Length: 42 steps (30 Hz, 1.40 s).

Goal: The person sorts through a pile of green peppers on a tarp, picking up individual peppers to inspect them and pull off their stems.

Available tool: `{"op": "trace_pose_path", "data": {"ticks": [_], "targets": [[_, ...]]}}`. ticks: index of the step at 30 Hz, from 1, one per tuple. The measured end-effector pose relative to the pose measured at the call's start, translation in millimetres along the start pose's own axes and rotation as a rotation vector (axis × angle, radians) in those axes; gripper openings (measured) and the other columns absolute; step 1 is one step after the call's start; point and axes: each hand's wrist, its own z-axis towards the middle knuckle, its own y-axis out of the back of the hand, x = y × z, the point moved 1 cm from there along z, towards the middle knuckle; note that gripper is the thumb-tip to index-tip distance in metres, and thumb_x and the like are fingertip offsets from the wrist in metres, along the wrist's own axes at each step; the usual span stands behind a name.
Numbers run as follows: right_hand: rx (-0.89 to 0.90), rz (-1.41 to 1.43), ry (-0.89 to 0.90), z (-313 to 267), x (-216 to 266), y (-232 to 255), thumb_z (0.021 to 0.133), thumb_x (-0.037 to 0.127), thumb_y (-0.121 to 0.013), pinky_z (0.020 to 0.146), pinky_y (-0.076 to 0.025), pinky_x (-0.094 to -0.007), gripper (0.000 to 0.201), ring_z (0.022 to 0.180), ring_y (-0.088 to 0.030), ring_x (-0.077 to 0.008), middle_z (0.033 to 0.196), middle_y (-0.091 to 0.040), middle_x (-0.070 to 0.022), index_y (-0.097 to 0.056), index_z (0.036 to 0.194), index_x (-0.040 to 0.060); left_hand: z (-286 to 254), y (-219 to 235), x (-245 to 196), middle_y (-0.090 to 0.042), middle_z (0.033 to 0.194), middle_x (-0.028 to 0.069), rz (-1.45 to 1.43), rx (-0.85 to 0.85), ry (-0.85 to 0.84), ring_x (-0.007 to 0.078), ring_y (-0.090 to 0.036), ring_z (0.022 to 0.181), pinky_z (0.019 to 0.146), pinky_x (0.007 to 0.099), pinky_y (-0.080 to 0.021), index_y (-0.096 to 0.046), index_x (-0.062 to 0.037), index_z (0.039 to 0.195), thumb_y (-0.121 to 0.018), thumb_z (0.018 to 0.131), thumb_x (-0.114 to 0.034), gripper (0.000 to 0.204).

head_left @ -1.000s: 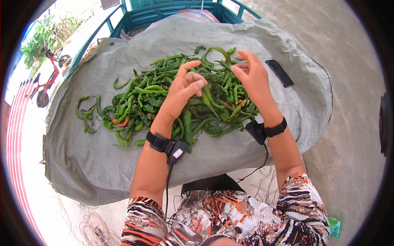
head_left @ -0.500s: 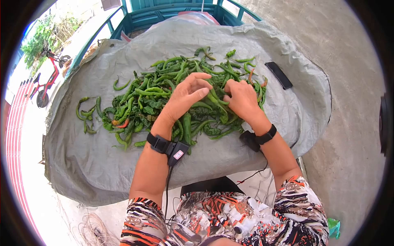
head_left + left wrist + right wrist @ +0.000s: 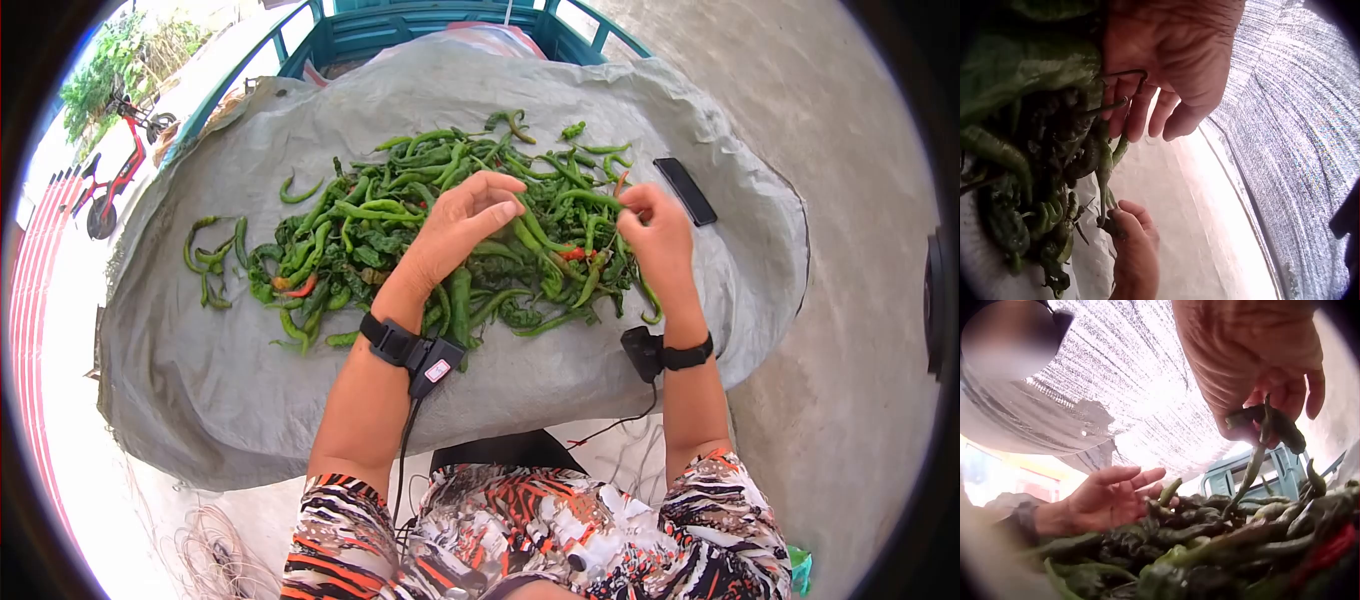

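A heap of green peppers (image 3: 385,238), with a few red ones among them, lies on a grey sheet (image 3: 250,400). My right hand (image 3: 660,235) pinches a green pepper (image 3: 592,199) at the heap's right side. Close up in the right wrist view, a dark, short pepper (image 3: 1282,428) sits at its fingertips, with a slimmer pepper (image 3: 1252,472) crossing it. My left hand (image 3: 462,228) hovers over the heap's middle, fingers loosely bent and thumb apart. In the left wrist view, pepper stems overlap its fingers (image 3: 1138,115).
A black phone (image 3: 686,191) lies on the sheet to the right of the peppers. Several loose peppers (image 3: 212,258) are at the left. Beyond the sheet stands a teal cart bed (image 3: 400,35). A red bike (image 3: 122,175) is far left. Coiled wire (image 3: 215,555) lies on the ground.
The right hand came down from the heap's far side into the peppers, then moved right and up with a pepper. The long curved pepper near it earlier now lies elsewhere. The left hand barely moved.
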Motion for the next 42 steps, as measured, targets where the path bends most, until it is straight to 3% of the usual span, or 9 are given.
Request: {"op": "trace_pose_path", "data": {"ticks": [4, 11, 14, 18, 25, 26, 29, 32, 42], "targets": [[-0.030, 0.584, -0.083, -0.9, 4.0, 22.6, 0.087, 0.006, -0.063, 0.070, -0.044, -0.0200, 0.011, 0.077, -0.053, -0.0026, 0.085, -0.062, 0.0028, -0.064, 0.097, 0.0035, 0.4, 2.0, -1.4, -0.064, 0.094, 0.0027, -0.065, 0.004, 0.015, 0.0111, -0.060, 0.084, 0.079, 0.0263, -0.046, -0.060, -0.0058, 0.120, -0.060, 0.094, -0.023, 0.031], [0.322, 0.828, -0.107, -13.7, 39.1, -20.3, 0.087, 0.008, -0.065, 0.069, -0.045, -0.0210, 0.015, 0.076, -0.053, -0.0031, 0.086, -0.060, 0.0040, -0.062, 0.102, 0.0043, -2.4, -2.9, -8.0, -0.063, 0.088, 0.0010, -0.063, 0.046, 0.042, 0.0081, -0.056, 0.075, 0.072, 0.0236, -0.046, -0.059, -0.0060, 0.126, -0.062, 0.092, -0.023, 0.038], [0.392, 0.729, -0.054, -16.9, 54.2, -29.7, 0.084, 0.008, -0.066, 0.069, -0.047, -0.0254, 0.022, 0.077, -0.057, -0.0095, 0.087, -0.063, -0.0006, -0.062, 0.106, 0.0051, -2.5, -0.8, -5.6, -0.063, 0.088, 0.0019, -0.098, 0.103, 0.044, 0.0078, -0.056, 0.077, 0.074, 0.0236, -0.047, -0.061, -0.0052, 0.119, -0.058, 0.098, -0.027, 0.031], [0.359, 0.215, 0.169, -24.0, 65.1, -23.2, 0.078, 0.010, -0.065, 0.075, -0.050, -0.0366, 0.030, 0.086, -0.060, -0.0258, 0.088, -0.067, -0.0096, -0.062, 0.108, 0.0055, 1.1, 2.5, 2.9, -0.064, 0.088, 0.0027, -0.098, 0.042, 0.000, 0.0087, -0.058, 0.080, 0.076, 0.0246, -0.048, -0.063, -0.0048, 0.112, -0.049, 0.103, -0.030, 0.030], [0.307, 0.155, 0.077, -25.2, 31.2, -15.9, 0.082, 0.011, -0.061, 0.075, -0.050, -0.0382, 0.018, 0.084, -0.061, -0.0241, 0.085, -0.068, -0.0070, -0.066, 0.099, 0.0066, 3.7, 9.0, 7.0, -0.066, 0.093, 0.0040, -0.358, -0.152, -0.108, 0.0108, -0.058, 0.079, 0.074, 0.0256, -0.048, -0.062, -0.0043, 0.114, -0.047, 0.104, -0.029, 0.031], [0.292, 0.105, 0.070, -23.4, 27.5, -15.0, 0.083, 0.011, -0.060, 0.076, -0.050, -0.0381, 0.018, 0.084, -0.061, -0.0242, 0.086, -0.068, -0.0070, -0.066, 0.099, 0.0065, 5.6, 16.1, 12.1, -0.066, 0.102, 0.0091, -0.411, -0.152, -0.081, 0.0116, -0.058, 0.077, 0.073, 0.0258, -0.049, -0.047, -0.0064, 0.139, -0.053, 0.102, -0.022, 0.041], [0.266, 0.052, 0.098, -18.2, 24.8, -18.8, 0.084, 0.013, -0.059, 0.077, -0.050, -0.0382, 0.018, 0.086, -0.061, -0.0256, 0.091, -0.069, -0.0075, -0.066, 0.099, 0.0062, 1.0, 6.4, -4.1, -0.064, 0.111, 0.0148, -0.387, -0.192, -0.099, 0.0114, -0.058, 0.075, 0.071, 0.0258, -0.050, -0.011, -0.0115, 0.156, -0.058, 0.098, -0.014, 0.075], [0.311, 0.097, 0.101, -10.5, 28.8, -30.5, 0.083, 0.013, -0.060, 0.079, -0.050, -0.0390, 0.021, 0.090, -0.063, -0.0281, 0.095, -0.069, -0.0085, -0.064, 0.103, 0.0063, 3.0, 5.0, -0.6, -0.062, 0.115, 0.0183, -0.290, -0.155, -0.069, 0.0111, -0.057, 0.074, 0.071, 0.0256, -0.050, 0.017, -0.0152, 0.154, -0.061, 0.094, -0.007, 0.098], [0.455, 0.207, -0.060, -1.5, 29.9, -64.3, 0.079, 0.018, -0.069, 0.079, -0.050, -0.0385, 0.033, 0.090, -0.066, -0.0275, 0.098, -0.068, -0.0124, -0.059, 0.108, 0.0052, 2.6, 4.4, 2.2, -0.064, 0.107, 0.0034, -0.200, -0.041, 0.037, 0.0065, -0.054, 0.077, 0.073, 0.0212, -0.043, -0.049, -0.0079, 0.139, -0.060, 0.096, -0.019, 0.046]]}}
